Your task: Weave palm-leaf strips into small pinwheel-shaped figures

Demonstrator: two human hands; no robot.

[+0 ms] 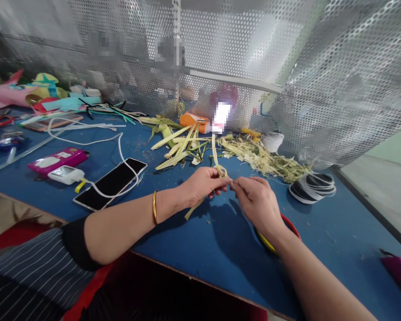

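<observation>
A blue table (200, 249) fills the view, scattered with small fibre bits, and a wall of perforated metal mesh (321, 67) closes it off at the far side and on the right. On the left of the table lie a black phone (111, 183), a white cable (120, 147) looped over it, a white charger (66, 174) and a pink power bank (58, 159). Farther off sit a heap of pale green leaf pieces (178, 149), an orange box (194, 121) and a mound of shredded scraps (263, 159). A stack of black-and-white rings (312, 185) lies to the right. Near the middle, the left hand (202, 183), with a gold bangle (154, 207) on its wrist, holds a leaf strip (214, 149). The strip rises toward the far side, curls into a small loop just above the fingertips, and its tail sticks out below the palm toward the near edge. The left fingers (220, 183) are closed with the thumb around the strip at the base of the loop. The right hand (257, 201) meets it from the right. Its thumb and forefinger are pinched together against the left fingertips, but whether a bit of the strip lies between them is too small to tell. A red ring (290, 223) shows on the table under the right wrist.
</observation>
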